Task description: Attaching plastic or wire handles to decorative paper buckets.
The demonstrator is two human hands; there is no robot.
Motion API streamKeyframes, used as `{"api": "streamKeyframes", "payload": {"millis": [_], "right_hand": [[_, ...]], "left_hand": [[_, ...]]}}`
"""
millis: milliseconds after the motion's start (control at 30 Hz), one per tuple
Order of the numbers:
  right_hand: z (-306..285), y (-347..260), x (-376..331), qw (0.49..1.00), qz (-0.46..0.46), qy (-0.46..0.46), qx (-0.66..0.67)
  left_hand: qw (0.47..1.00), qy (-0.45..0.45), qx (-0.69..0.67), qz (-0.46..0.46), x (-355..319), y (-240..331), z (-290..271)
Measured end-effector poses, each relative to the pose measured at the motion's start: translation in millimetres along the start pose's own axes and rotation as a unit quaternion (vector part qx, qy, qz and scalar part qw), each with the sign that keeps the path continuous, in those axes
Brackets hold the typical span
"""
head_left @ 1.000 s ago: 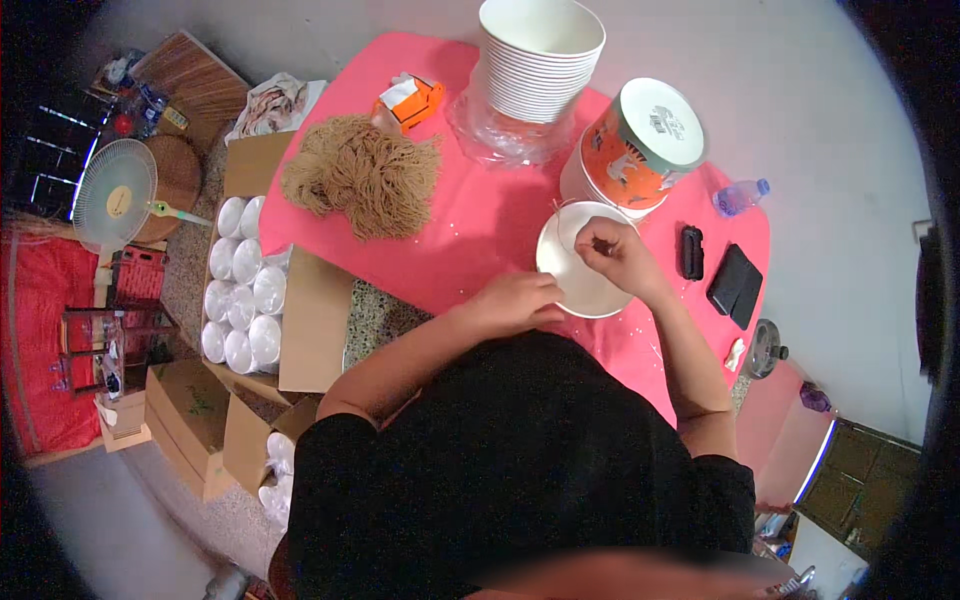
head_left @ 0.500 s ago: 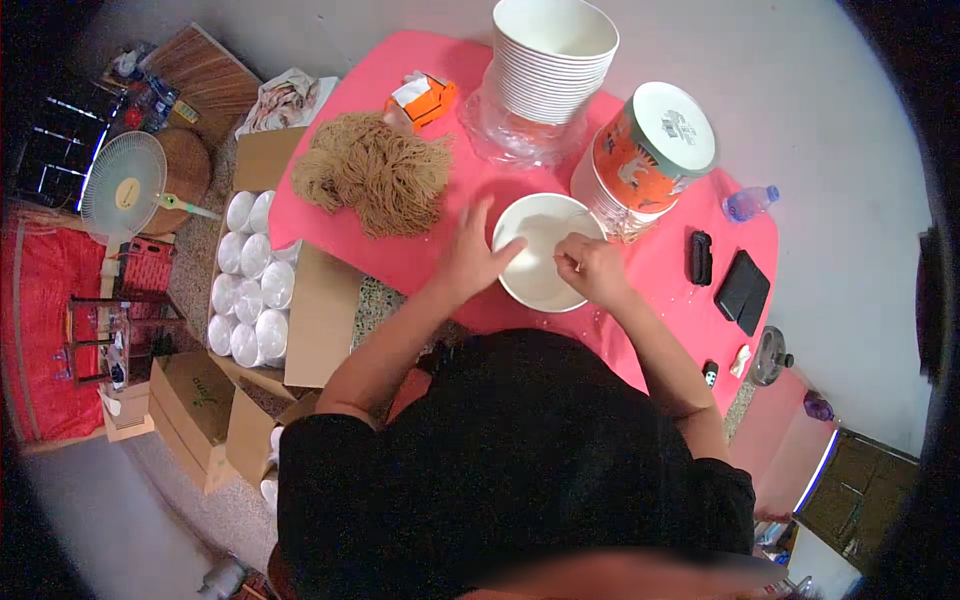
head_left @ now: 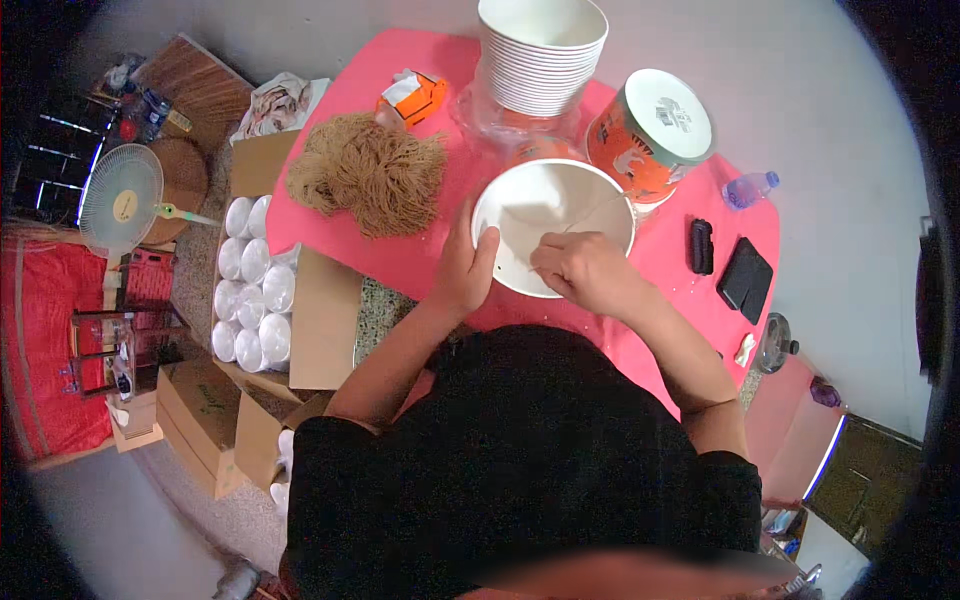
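Underneath, pink table [head_left: 400,255], grey floor [head_left: 830,150].

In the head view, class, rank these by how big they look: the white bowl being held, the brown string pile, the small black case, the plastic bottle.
1. white bowl, though it is raised nearer the camera
2. brown string pile
3. small black case and plastic bottle look alike; unranked.

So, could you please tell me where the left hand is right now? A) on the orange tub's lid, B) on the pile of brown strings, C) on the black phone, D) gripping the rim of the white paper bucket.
D: the left hand clasps the near-left rim of the white paper bucket, thumb over its edge.
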State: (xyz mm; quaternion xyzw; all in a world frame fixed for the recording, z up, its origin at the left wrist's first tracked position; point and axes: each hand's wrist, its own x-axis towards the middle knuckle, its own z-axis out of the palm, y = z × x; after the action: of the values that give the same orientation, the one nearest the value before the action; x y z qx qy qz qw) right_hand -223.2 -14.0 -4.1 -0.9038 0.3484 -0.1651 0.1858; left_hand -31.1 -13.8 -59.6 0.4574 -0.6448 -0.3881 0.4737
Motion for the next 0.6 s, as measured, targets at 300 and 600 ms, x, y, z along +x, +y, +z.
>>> {"api": "streamKeyframes", "payload": {"millis": [300,600], "right_hand": [[11.6,-8.1,13.6,0.999,-0.028,0.028,0.007],[9.2,-11.7,16.4,0.997,-0.041,0.056,0.027]], "left_hand": [[0.996,0.043,0.072,-0.013,-3.7,14.9,3.5],[0.998,0.050,0.028,0.002,-1.9,19.2,6.0]]}}
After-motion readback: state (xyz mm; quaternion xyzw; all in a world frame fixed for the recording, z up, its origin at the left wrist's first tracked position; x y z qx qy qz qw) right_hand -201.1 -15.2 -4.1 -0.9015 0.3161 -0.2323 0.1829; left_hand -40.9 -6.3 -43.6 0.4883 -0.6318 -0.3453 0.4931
